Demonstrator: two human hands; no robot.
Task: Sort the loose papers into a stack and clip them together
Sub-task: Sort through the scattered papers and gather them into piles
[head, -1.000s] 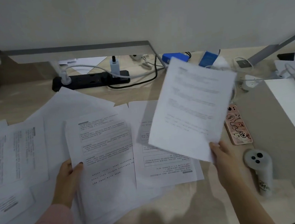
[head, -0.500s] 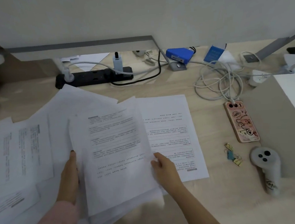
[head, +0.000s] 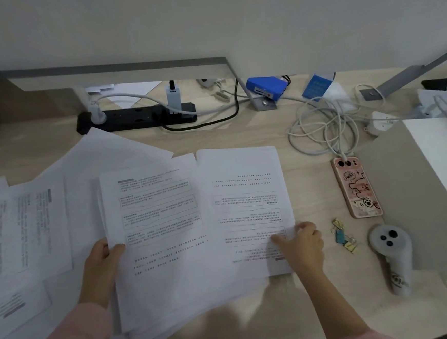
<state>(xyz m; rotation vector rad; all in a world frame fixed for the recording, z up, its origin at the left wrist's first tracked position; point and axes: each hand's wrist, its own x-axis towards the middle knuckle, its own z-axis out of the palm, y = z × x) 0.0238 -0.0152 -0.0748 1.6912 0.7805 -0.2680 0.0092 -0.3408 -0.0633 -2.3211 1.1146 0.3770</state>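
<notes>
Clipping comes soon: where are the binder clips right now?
Head view, right side: the binder clips lie on the desk between the right hand and the grey controller, just below the pink phone.

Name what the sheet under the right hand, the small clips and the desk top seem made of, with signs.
Sheet: thin matte white paper, printed, under the right hand. Clips: probably painted metal, gold and blue with wire loops; too small to be sure. Desk top: pale wood-look, faint grain; perhaps laminate.
</notes>
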